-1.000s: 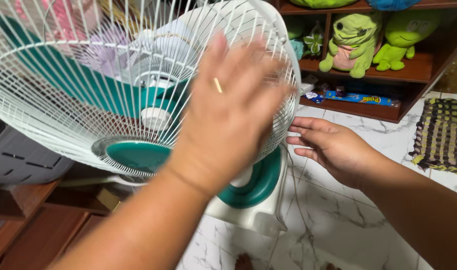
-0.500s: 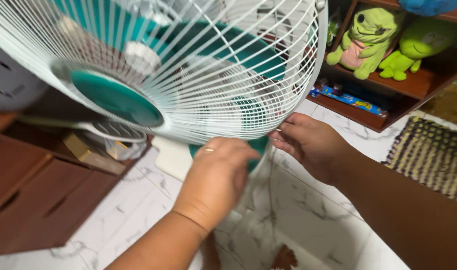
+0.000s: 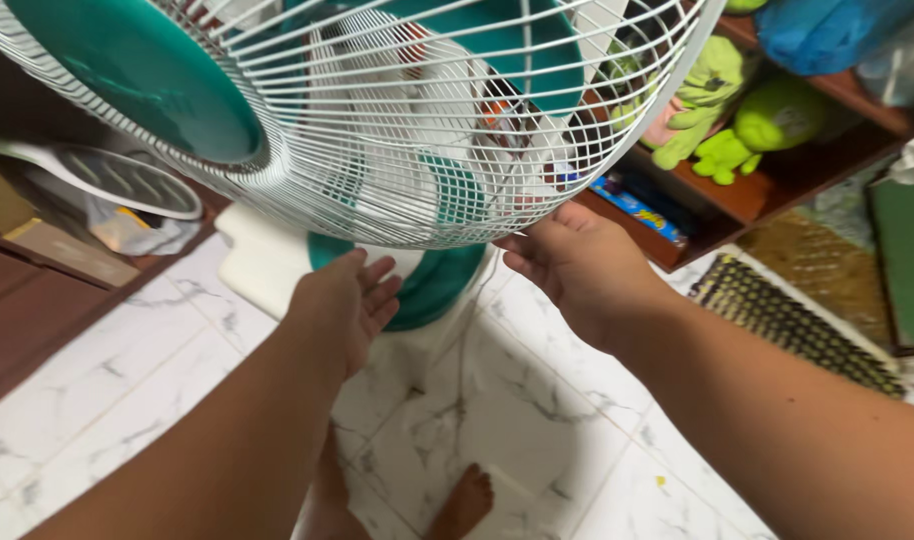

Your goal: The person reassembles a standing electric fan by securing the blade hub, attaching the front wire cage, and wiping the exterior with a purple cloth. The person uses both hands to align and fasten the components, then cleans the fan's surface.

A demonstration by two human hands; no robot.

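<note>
Below, left hand [image 3: 342, 305] open-palmed; right hand [image 3: 577, 265] pinching fan grille [image 3: 427, 150] rim.

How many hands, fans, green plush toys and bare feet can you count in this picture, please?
Hands: 2, the left hand and right hand, both at the lower rim of the fan guard
Fans: 1
Green plush toys: 2
Bare feet: 1 clearly visible
Total: 6
</note>
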